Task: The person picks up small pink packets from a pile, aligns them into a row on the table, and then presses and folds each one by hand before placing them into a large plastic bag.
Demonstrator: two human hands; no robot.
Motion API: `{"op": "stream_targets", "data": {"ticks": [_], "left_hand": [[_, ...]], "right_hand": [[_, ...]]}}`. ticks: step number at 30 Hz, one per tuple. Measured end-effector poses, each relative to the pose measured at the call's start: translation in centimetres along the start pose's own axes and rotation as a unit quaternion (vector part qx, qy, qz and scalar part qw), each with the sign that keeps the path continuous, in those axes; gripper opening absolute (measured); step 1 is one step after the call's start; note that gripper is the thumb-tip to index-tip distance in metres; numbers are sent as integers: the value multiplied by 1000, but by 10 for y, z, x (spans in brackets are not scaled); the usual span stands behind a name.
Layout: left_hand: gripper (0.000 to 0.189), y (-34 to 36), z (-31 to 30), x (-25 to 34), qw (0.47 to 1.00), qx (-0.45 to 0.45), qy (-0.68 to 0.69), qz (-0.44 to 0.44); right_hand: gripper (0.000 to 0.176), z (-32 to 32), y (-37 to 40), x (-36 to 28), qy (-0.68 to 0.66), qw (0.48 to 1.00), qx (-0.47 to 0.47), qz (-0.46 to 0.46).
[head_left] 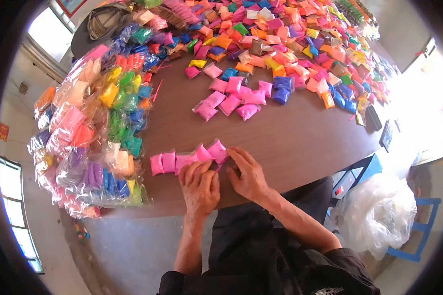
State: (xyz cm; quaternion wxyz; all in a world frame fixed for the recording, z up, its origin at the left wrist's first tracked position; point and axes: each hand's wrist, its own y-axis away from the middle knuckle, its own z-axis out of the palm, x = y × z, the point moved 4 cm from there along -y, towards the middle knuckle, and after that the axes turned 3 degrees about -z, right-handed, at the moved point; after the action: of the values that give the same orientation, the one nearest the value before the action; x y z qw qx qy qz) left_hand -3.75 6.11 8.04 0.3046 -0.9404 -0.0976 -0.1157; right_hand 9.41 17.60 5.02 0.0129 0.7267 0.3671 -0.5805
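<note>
A row of pink packets (169, 161) lies near the table's front edge, running left to right. My left hand (200, 188) rests over the lower side of the row's right half, its fingers bent and close together; what is under the fingertips is hidden. At the row's right end, my right hand (246, 174) touches the last pink packet (217, 150), with fingers curved and thumb apart. A thin pink strip (219, 168) shows between the two hands. Farther back lies a loose group of pink packets (229, 104).
Clear bags of coloured packets (91, 132) line the left of the brown table (300, 142). A big heap of loose packets (280, 34) covers the back. A cap (101, 27) sits back left. Right of the table, a plastic bag (379, 211) rests by a blue chair (423, 228).
</note>
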Motion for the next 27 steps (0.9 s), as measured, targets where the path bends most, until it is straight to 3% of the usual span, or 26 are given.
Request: {"op": "stream_targets", "data": {"ticks": [2,7,13,19,27], "left_hand": [[10,-6,12,8,999,-30,4,14],[12,5,8,9,1000,3,16,7],[14,28,14,18,995,-17,99,1],[15,27,18,16,995,-6,102,-13],[13,27,17,15,994,-26,105,-23]], "right_hand": [[48,-2,-1,-1,9,1000,-3,-11],[43,-17,-17,1,46,998,11,-49],[35,-62,-70,23,237,969,46,-62],[37,-61,-94,46,330,936,79,-94],[35,-49,-106,52,372,922,40,-99]]}}
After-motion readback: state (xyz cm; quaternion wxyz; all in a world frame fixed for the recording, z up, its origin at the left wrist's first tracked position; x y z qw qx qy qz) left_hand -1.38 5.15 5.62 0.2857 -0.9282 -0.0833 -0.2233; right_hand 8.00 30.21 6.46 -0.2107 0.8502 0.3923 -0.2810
